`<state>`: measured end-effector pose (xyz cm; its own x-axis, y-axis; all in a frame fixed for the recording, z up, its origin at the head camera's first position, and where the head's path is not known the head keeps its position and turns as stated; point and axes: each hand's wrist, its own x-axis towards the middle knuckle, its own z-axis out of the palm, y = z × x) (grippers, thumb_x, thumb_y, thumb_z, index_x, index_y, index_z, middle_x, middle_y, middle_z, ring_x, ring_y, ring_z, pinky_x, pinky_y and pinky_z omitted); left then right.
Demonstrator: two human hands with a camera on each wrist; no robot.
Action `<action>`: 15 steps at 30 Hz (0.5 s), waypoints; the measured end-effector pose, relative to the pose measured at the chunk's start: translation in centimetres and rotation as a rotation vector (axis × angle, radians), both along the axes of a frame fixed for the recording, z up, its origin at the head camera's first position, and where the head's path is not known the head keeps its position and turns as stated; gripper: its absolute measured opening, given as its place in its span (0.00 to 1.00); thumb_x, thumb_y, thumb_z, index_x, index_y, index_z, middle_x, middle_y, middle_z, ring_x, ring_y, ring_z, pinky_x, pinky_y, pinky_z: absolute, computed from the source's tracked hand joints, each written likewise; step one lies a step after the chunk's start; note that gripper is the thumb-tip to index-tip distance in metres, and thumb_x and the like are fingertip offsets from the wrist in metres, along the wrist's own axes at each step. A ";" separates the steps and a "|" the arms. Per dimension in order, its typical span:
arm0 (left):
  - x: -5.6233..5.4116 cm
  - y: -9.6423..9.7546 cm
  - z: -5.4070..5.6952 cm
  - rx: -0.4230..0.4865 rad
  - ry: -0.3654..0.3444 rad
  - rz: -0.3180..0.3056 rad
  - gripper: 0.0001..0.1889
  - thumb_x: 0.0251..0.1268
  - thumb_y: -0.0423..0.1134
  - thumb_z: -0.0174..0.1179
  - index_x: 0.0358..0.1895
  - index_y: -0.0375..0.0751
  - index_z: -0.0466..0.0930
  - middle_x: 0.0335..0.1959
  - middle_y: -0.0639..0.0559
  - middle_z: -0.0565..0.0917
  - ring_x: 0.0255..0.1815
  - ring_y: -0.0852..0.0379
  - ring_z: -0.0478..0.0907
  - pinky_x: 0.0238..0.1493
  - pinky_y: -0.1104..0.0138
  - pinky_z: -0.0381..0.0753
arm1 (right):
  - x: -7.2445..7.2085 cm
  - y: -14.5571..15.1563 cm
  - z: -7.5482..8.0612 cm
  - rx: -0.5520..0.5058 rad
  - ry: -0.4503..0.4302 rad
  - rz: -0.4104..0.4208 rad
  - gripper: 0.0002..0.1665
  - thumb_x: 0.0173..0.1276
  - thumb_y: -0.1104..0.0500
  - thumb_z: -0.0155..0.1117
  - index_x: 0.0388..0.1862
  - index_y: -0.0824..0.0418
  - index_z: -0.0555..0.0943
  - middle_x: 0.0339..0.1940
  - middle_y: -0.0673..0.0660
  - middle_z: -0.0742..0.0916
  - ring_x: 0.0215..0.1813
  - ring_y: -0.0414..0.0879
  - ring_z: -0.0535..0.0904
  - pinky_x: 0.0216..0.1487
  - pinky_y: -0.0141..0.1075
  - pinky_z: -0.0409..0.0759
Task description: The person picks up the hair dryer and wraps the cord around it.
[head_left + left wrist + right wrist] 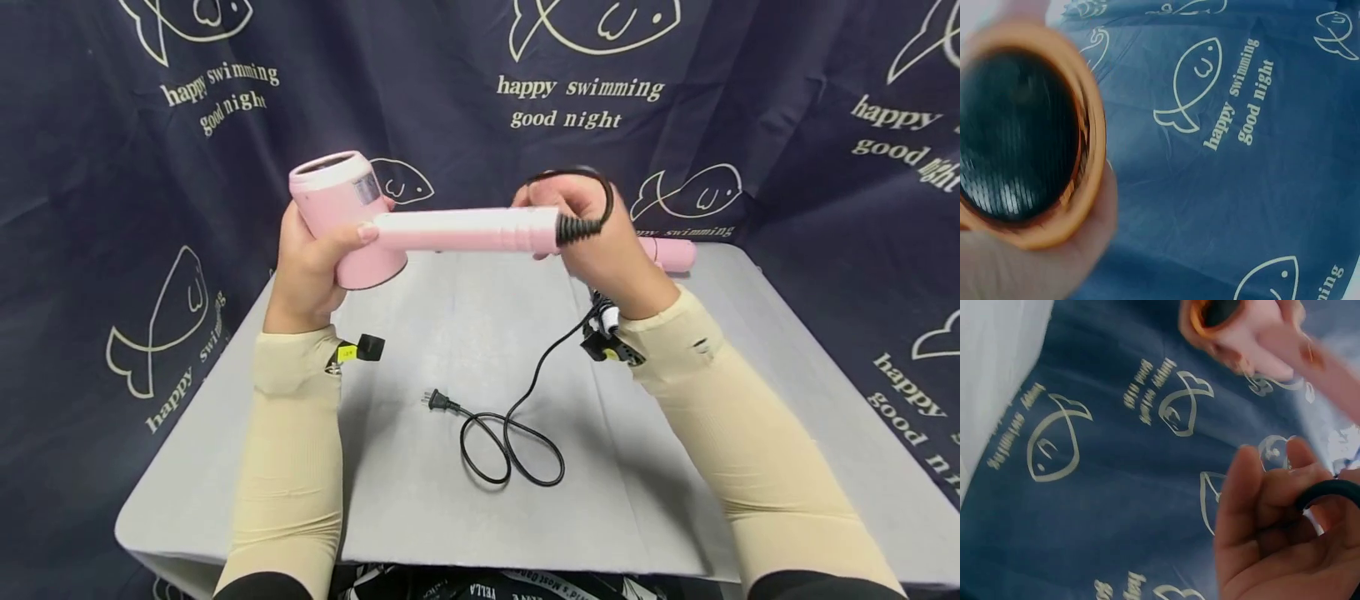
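Note:
A pink hair dryer (pixel 465 231) is held up above the table, its handle pointing to the right. My left hand (pixel 307 267) grips its barrel, thumb lying across where the handle joins; the dark grille (pixel 1016 137) fills the left of the left wrist view. Behind the handle's end is my right hand (pixel 592 221), fingers curled around a loop of the black power cord (pixel 1329 490). From there the cord drops to the table and lies in loose loops, ending in a two-prong plug (pixel 437 401).
A pink cylindrical object (pixel 675 254) lies on the table's far right, partly hidden by my right arm. The grey-white table (pixel 450 517) is backed by a dark blue curtain (pixel 465 92) printed with fish and lettering. Small wrist cameras (pixel 371 347) stick out from the sleeves.

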<state>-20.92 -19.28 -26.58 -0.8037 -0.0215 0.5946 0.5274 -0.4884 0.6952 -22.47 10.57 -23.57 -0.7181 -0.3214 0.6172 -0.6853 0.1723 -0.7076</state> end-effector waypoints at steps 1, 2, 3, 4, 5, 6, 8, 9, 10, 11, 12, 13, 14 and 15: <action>-0.1 0.1 0.0 0.015 -0.003 0.037 0.29 0.48 0.16 0.63 0.59 0.30 0.75 0.45 0.35 0.85 0.45 0.42 0.88 0.47 0.56 0.89 | -0.1 -0.4 -0.3 0.016 -0.049 -0.004 0.17 0.78 0.62 0.51 0.33 0.65 0.84 0.23 0.54 0.84 0.19 0.46 0.75 0.21 0.36 0.82; -0.2 0.2 0.0 0.021 -0.006 0.085 0.29 0.48 0.16 0.64 0.59 0.30 0.75 0.46 0.35 0.84 0.45 0.42 0.88 0.47 0.56 0.89 | -0.2 -0.9 -0.6 0.040 -0.087 -0.014 0.18 0.80 0.61 0.49 0.34 0.64 0.84 0.21 0.56 0.82 0.18 0.48 0.75 0.23 0.39 0.84; -0.4 0.3 -0.1 0.027 -0.012 0.134 0.30 0.47 0.16 0.66 0.59 0.31 0.75 0.47 0.35 0.83 0.46 0.42 0.87 0.48 0.56 0.89 | -0.3 -1.3 -0.9 0.061 -0.125 -0.018 0.18 0.80 0.60 0.48 0.35 0.64 0.84 0.19 0.58 0.80 0.20 0.49 0.75 0.26 0.41 0.86; -0.5 0.5 -0.1 0.019 -0.019 0.193 0.31 0.45 0.18 0.68 0.59 0.32 0.76 0.47 0.36 0.83 0.47 0.42 0.87 0.48 0.56 0.88 | -0.3 -1.6 -1.3 0.094 -0.157 -0.030 0.18 0.82 0.59 0.47 0.37 0.62 0.83 0.18 0.59 0.79 0.20 0.50 0.75 0.27 0.43 0.87; -0.5 0.7 -0.1 0.010 -0.026 0.250 0.32 0.44 0.19 0.71 0.59 0.34 0.76 0.48 0.37 0.82 0.47 0.43 0.86 0.49 0.57 0.88 | -0.2 -1.8 -1.7 0.133 -0.171 -0.044 0.20 0.84 0.55 0.45 0.38 0.61 0.82 0.17 0.60 0.77 0.19 0.51 0.75 0.27 0.44 0.87; -0.5 0.9 -0.1 -0.011 -0.032 0.313 0.33 0.43 0.20 0.73 0.59 0.35 0.77 0.48 0.39 0.82 0.47 0.43 0.85 0.50 0.58 0.87 | -0.2 -2.0 -2.1 0.175 -0.178 -0.069 0.19 0.85 0.52 0.45 0.42 0.58 0.83 0.18 0.60 0.78 0.19 0.51 0.76 0.26 0.44 0.87; 0.1 1.5 0.3 -0.081 -0.018 0.445 0.35 0.40 0.24 0.76 0.58 0.38 0.77 0.47 0.43 0.82 0.47 0.46 0.82 0.52 0.59 0.84 | 0.4 -2.3 -2.8 0.340 -0.165 -0.123 0.18 0.85 0.48 0.45 0.49 0.55 0.80 0.20 0.57 0.80 0.20 0.49 0.78 0.26 0.43 0.85; 0.4 1.8 0.5 -0.119 -0.010 0.506 0.35 0.40 0.26 0.77 0.58 0.39 0.77 0.47 0.45 0.82 0.47 0.47 0.81 0.52 0.60 0.82 | 0.7 -2.5 -3.1 0.433 -0.143 -0.150 0.16 0.84 0.48 0.46 0.50 0.54 0.79 0.20 0.55 0.80 0.19 0.48 0.77 0.25 0.42 0.83; 0.7 2.1 0.7 -0.154 0.000 0.559 0.35 0.39 0.27 0.77 0.58 0.39 0.77 0.47 0.47 0.82 0.47 0.48 0.81 0.52 0.61 0.81 | 1.0 -2.5 -3.4 0.521 -0.107 -0.174 0.14 0.84 0.48 0.47 0.51 0.53 0.77 0.20 0.53 0.80 0.19 0.46 0.77 0.25 0.41 0.81; 0.9 2.3 0.8 -0.186 0.013 0.603 0.35 0.39 0.27 0.77 0.58 0.40 0.77 0.47 0.48 0.82 0.47 0.49 0.80 0.52 0.62 0.80 | 1.5 -2.6 -3.6 0.599 -0.075 -0.194 0.13 0.83 0.48 0.48 0.50 0.53 0.76 0.20 0.52 0.80 0.19 0.45 0.76 0.25 0.41 0.78; 1.2 2.5 1.1 -0.215 0.024 0.644 0.35 0.39 0.28 0.77 0.58 0.40 0.77 0.47 0.50 0.82 0.47 0.50 0.79 0.52 0.62 0.79 | 1.9 -2.5 -3.7 0.666 -0.039 -0.209 0.12 0.83 0.48 0.49 0.50 0.53 0.76 0.20 0.50 0.80 0.19 0.44 0.76 0.25 0.40 0.77; 1.4 2.6 1.2 -0.241 0.037 0.680 0.34 0.39 0.28 0.76 0.57 0.40 0.77 0.46 0.51 0.82 0.47 0.51 0.79 0.51 0.63 0.79 | 2.3 -2.5 -3.8 0.718 -0.003 -0.218 0.13 0.82 0.48 0.50 0.49 0.54 0.76 0.20 0.49 0.79 0.19 0.44 0.74 0.25 0.40 0.75; 1.4 2.6 1.3 -0.258 0.042 0.705 0.34 0.40 0.28 0.76 0.57 0.40 0.77 0.47 0.52 0.82 0.47 0.52 0.79 0.51 0.63 0.78 | 2.6 -2.3 -3.9 0.735 0.047 -0.235 0.12 0.82 0.48 0.51 0.46 0.54 0.77 0.20 0.48 0.78 0.20 0.44 0.73 0.26 0.40 0.73; 1.3 2.5 1.3 -0.273 0.043 0.725 0.34 0.40 0.28 0.76 0.57 0.40 0.77 0.47 0.52 0.82 0.47 0.52 0.79 0.51 0.64 0.78 | 2.8 -2.1 -3.8 0.736 0.077 -0.245 0.12 0.81 0.47 0.52 0.44 0.53 0.77 0.19 0.48 0.77 0.20 0.44 0.72 0.26 0.40 0.72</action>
<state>-19.60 -16.80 -25.26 -0.6210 -0.3816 0.6846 0.6789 0.1745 0.7132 -19.62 8.43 -27.42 -0.7854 -0.5051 0.3577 -0.6095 0.7319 -0.3047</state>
